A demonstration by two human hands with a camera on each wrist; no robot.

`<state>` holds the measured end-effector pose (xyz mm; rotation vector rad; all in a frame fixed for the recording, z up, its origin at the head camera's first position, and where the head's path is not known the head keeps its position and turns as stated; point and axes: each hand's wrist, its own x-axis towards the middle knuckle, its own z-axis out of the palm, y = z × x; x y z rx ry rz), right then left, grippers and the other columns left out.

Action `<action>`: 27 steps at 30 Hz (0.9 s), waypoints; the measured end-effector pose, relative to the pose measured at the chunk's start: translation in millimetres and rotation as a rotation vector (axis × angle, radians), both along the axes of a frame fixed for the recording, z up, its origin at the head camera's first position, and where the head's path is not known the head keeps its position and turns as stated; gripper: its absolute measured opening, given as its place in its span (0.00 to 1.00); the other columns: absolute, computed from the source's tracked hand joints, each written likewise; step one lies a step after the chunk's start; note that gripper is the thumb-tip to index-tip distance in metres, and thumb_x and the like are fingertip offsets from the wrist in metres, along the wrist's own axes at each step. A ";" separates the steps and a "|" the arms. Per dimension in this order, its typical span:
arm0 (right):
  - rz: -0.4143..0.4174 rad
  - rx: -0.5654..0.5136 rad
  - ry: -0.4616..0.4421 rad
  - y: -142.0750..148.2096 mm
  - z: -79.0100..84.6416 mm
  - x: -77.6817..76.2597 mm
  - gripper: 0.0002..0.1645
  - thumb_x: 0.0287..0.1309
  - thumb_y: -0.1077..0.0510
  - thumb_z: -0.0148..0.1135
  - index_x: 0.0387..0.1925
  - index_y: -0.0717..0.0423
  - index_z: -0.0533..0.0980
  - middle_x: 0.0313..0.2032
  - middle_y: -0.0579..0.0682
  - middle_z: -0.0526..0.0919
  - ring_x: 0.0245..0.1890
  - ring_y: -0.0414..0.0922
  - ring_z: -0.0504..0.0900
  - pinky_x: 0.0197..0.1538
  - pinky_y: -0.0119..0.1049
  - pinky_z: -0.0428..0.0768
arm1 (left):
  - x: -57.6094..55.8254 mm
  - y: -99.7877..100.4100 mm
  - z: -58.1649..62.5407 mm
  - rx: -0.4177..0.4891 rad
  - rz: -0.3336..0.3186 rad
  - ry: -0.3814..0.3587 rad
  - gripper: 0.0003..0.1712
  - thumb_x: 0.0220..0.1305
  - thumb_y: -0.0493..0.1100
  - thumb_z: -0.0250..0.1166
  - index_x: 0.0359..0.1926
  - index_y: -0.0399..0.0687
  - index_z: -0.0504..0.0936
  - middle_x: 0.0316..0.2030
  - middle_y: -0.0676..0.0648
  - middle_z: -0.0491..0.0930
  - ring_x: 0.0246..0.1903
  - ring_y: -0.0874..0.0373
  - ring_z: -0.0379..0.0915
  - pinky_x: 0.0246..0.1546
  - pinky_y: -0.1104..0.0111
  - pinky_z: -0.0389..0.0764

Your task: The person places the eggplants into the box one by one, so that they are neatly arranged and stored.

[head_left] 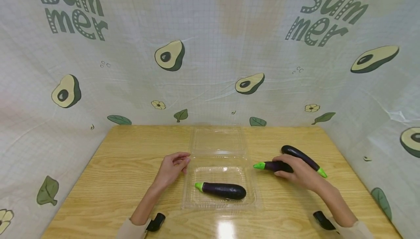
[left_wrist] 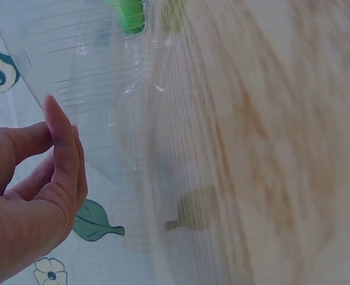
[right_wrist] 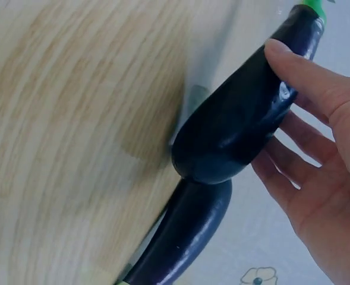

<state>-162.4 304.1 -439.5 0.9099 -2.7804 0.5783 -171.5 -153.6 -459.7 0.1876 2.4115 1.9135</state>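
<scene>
A clear plastic clamshell container (head_left: 220, 207) lies with its lid folded back at the middle of the table. One dark purple eggplant (head_left: 223, 191) with a bright green stem end rests crosswise in its near half. My left hand (head_left: 173, 168) is at the container's left rim, thumb and fingertips pinching the edge; the left wrist view shows the hand (left_wrist: 50, 172) against the clear wall (left_wrist: 85, 77). To the right, my right hand (head_left: 296, 171) grips a second eggplant (right_wrist: 240, 113) between thumb and fingers, green end toward the container. Behind that hand lies a third eggplant (head_left: 300, 155).
The light wood table (head_left: 131, 158) is walled by a pale printed sheet (head_left: 210, 49) at the back and both sides. The container's transparent lid (head_left: 218, 140) extends toward the back edge. Black wrist devices (head_left: 157, 221) sit at both wrists.
</scene>
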 end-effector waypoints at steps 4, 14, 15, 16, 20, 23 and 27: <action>-0.017 0.001 -0.008 0.0 4.8 1.7 0.22 0.58 0.55 0.77 0.53 0.55 0.83 0.50 0.50 0.86 0.51 0.53 0.84 0.48 0.52 0.84 | -0.5 -0.7 0.2 0.000 -0.010 0.002 0.17 0.73 0.36 0.65 0.57 0.28 0.81 0.43 0.32 0.82 0.27 0.45 0.81 0.30 0.67 0.84; -0.054 0.027 -0.030 5.0 15.0 2.8 0.24 0.58 0.52 0.77 0.53 0.57 0.83 0.49 0.51 0.86 0.45 0.51 0.86 0.42 0.46 0.84 | -1.2 -0.7 -0.4 0.001 -0.006 -0.009 0.17 0.73 0.36 0.65 0.57 0.28 0.81 0.43 0.33 0.82 0.27 0.47 0.81 0.30 0.66 0.85; -0.058 0.028 -0.043 4.9 16.1 2.7 0.24 0.58 0.52 0.77 0.53 0.57 0.83 0.49 0.51 0.86 0.45 0.50 0.85 0.41 0.45 0.84 | -1.3 -0.8 -0.7 0.002 -0.005 -0.009 0.17 0.73 0.36 0.65 0.57 0.28 0.81 0.43 0.33 0.82 0.27 0.46 0.81 0.30 0.66 0.85; -0.061 0.025 -0.056 4.8 17.3 2.6 0.24 0.59 0.51 0.76 0.53 0.57 0.83 0.48 0.50 0.86 0.44 0.49 0.85 0.40 0.44 0.84 | -1.3 -1.0 -0.9 0.002 -0.006 -0.008 0.18 0.73 0.36 0.65 0.57 0.28 0.81 0.43 0.33 0.82 0.27 0.46 0.81 0.31 0.65 0.85; -0.062 0.012 -0.093 2.0 24.0 2.8 0.23 0.61 0.51 0.75 0.54 0.57 0.83 0.45 0.47 0.85 0.42 0.46 0.85 0.40 0.44 0.85 | -1.9 -2.0 -1.8 0.005 -0.007 -0.005 0.18 0.73 0.36 0.65 0.58 0.27 0.80 0.43 0.32 0.82 0.28 0.47 0.81 0.31 0.63 0.86; -0.057 0.004 -0.100 -2.3 30.6 2.9 0.22 0.61 0.52 0.75 0.53 0.58 0.83 0.44 0.46 0.86 0.42 0.46 0.86 0.41 0.44 0.86 | -2.4 -2.4 -2.1 0.007 -0.007 -0.003 0.18 0.73 0.36 0.65 0.58 0.27 0.80 0.43 0.32 0.82 0.28 0.46 0.81 0.31 0.62 0.86; -0.066 0.015 -0.117 -8.6 39.6 3.3 0.24 0.61 0.50 0.74 0.54 0.58 0.82 0.46 0.47 0.86 0.44 0.47 0.86 0.43 0.45 0.87 | -2.8 -1.8 -1.6 0.007 -0.011 -0.002 0.18 0.73 0.37 0.65 0.57 0.28 0.81 0.43 0.32 0.82 0.29 0.43 0.82 0.31 0.64 0.85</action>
